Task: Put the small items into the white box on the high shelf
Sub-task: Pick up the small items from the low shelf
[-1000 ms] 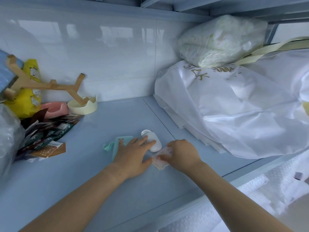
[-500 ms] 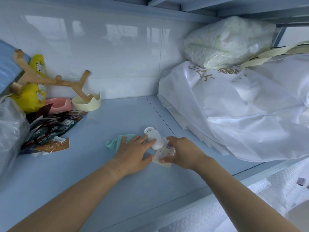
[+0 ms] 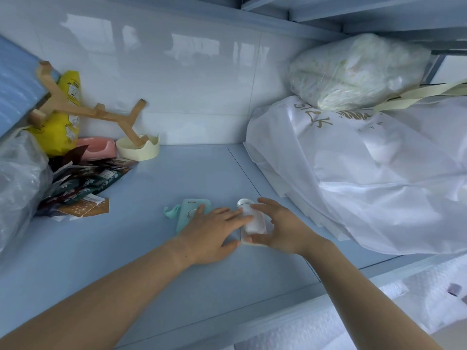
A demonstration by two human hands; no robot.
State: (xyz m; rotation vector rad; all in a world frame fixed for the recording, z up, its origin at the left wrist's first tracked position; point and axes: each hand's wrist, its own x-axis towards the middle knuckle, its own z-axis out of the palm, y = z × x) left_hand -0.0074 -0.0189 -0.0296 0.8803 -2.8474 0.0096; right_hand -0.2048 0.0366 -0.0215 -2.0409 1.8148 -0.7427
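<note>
Pale blue shelf (image 3: 151, 261) meets a white tiled wall (image 3: 202, 84), with packets (image 3: 83, 188) piled at 9 o'clock. The left hand (image 3: 212, 233) lies flat, fingers straight, on the teal case (image 3: 192, 209), tips touching the bottle (image 3: 252, 221). That bottle lies at centre, cap toward 11 o'clock; the right hand (image 3: 285, 231) curls around it from 3 o'clock. White bags (image 3: 366, 173) fill 2 o'clock; no white box shows.

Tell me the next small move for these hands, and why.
Probably lift the white bottle with the right hand: its fingers and thumb curve round it, while the left hand lies flat, fingertips only touching it.
</note>
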